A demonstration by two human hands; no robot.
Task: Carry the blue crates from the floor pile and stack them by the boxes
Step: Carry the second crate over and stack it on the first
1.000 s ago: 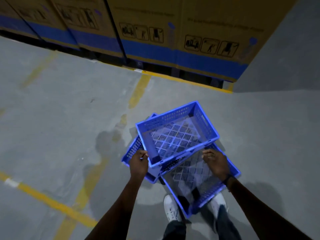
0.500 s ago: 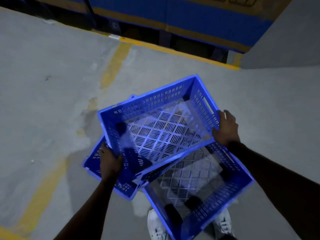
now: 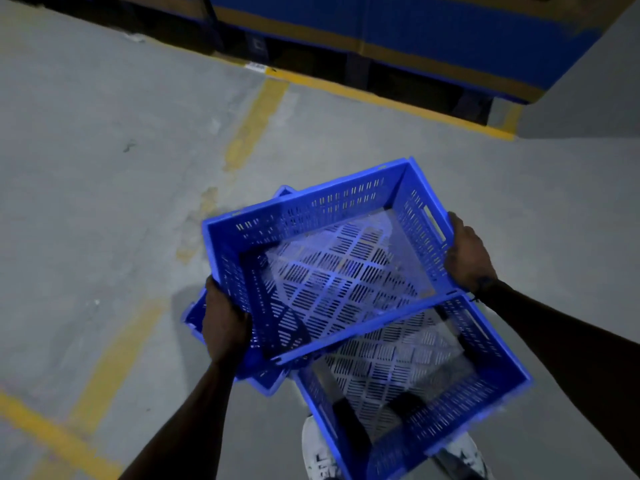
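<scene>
Three blue crates show: a top crate (image 3: pixel 332 216), a second crate (image 3: pixel 485 403) partly under its near side, and a third crate (image 3: pixel 266 379) peeking out on the left. Two hands grip the top one, the left hand (image 3: pixel 223 323) and the right hand (image 3: pixel 469 254). Two white shoes (image 3: pixel 317 452) stand below, and at least two cardboard boxes (image 3: pixel 450 32) line the far edge.

Yellow floor lines (image 3: pixel 256 123), white shoes (image 3: pixel 320 452)

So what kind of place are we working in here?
Probably a warehouse or storage bay: bare concrete floor with painted yellow lines, large blue-banded cartons standing along the far edge, and vented blue crates piled on the floor.
</scene>
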